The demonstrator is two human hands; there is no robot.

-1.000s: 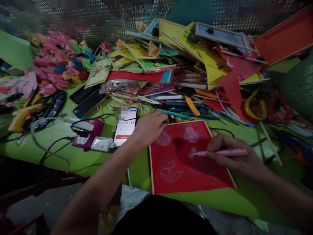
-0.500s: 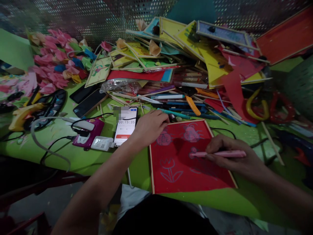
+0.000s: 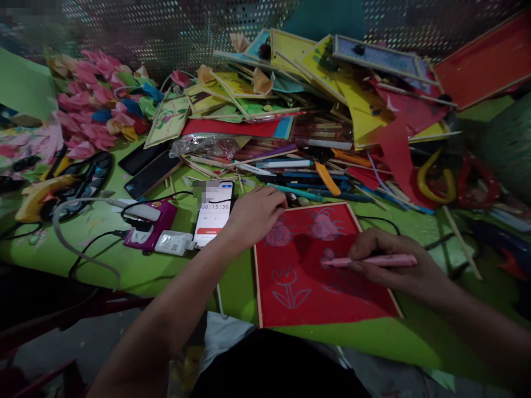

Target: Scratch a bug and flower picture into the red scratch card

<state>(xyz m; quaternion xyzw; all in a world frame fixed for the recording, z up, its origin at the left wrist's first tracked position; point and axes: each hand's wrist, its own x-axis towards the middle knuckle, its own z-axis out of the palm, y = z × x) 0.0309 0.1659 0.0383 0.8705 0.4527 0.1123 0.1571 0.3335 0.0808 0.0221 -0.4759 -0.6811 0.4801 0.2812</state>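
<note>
A red framed board [image 3: 307,301] with chalky drawings of ladybugs and a tulip lies on the green table in front of me. My right hand [image 3: 394,265] is closed around a pink pen [image 3: 373,260], its tip touching a small drawing near the board's middle. My left hand [image 3: 254,213] rests with curled fingers on the board's top left corner, pressing it down. A phone [image 3: 212,213] showing a timer lies just left of that hand.
A heap of coloured framed boards, paper and sticks [image 3: 323,88] fills the back. Pens and markers [image 3: 290,166] lie behind the red board. Pink paper flowers [image 3: 91,105], a glue gun [image 3: 37,193], dark phones [image 3: 151,174], a magenta power bank [image 3: 149,226] and cables sit at left.
The pen tip has shifted slightly over the small drawing. The phone's timer has advanced by a second. My left hand has stayed in place.
</note>
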